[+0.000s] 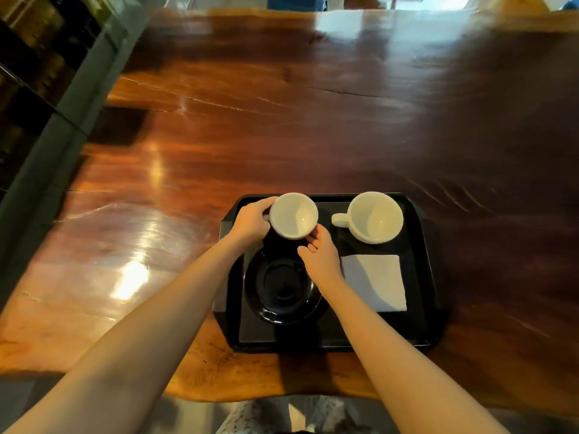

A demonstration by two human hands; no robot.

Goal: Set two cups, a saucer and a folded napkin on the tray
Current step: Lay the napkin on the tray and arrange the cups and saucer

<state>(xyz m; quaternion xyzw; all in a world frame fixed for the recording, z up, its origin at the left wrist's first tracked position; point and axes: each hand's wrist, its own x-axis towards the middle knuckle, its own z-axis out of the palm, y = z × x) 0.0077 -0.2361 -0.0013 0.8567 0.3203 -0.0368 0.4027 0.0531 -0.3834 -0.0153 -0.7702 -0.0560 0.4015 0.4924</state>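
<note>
A black tray (419, 277) lies on the wooden table near its front edge. At the tray's far left is a white cup (294, 216); my left hand (250, 219) grips its left side, where the handle is hidden. My right hand (319, 255) touches the cup's near right side with its fingertips, fingers apart. A second white cup (374, 217) stands at the tray's far right, handle pointing left. A black saucer (282, 289) sits empty at the near left of the tray. A white folded napkin (374, 281) lies flat at the near right.
The glossy wooden table (282, 120) stretches far beyond the tray, with glare patches at left. A grey ledge (62, 120) and dark glass run along the table's left side. The table's front edge lies just below the tray.
</note>
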